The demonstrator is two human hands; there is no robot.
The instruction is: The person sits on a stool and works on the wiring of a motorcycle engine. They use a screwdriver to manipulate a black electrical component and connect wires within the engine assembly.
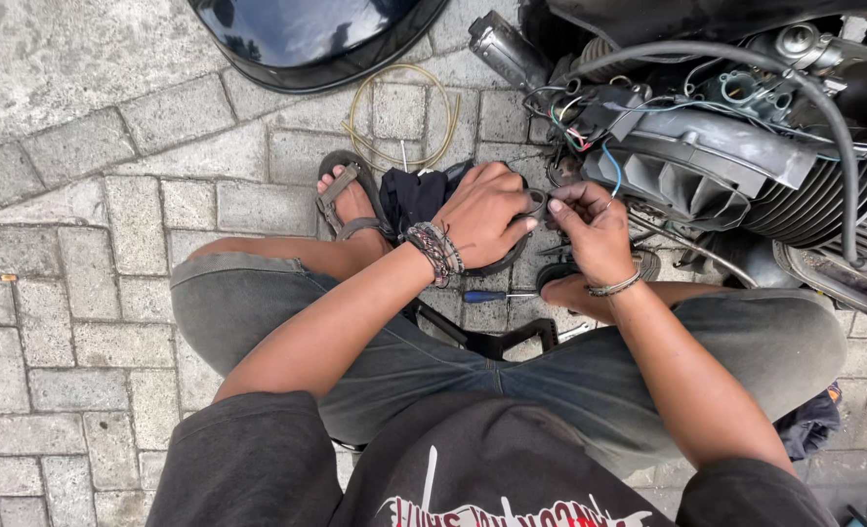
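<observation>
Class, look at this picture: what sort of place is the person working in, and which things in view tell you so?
Probably an outdoor, roadside-style motorcycle repair spot: grey paving-block ground, an exposed finned engine with loose coloured wiring, and a blue-handled screwdriver lying on the pavers.

**An outdoor roadside repair spot**

You are squatting on grey paving blocks (82, 322) beside a stripped motorcycle engine (746, 166), its finned cylinder and loose wiring bare. A screwdriver (487, 296) lies on the paving just beside it, and a coil of tubing (399, 117) nearby.
</observation>
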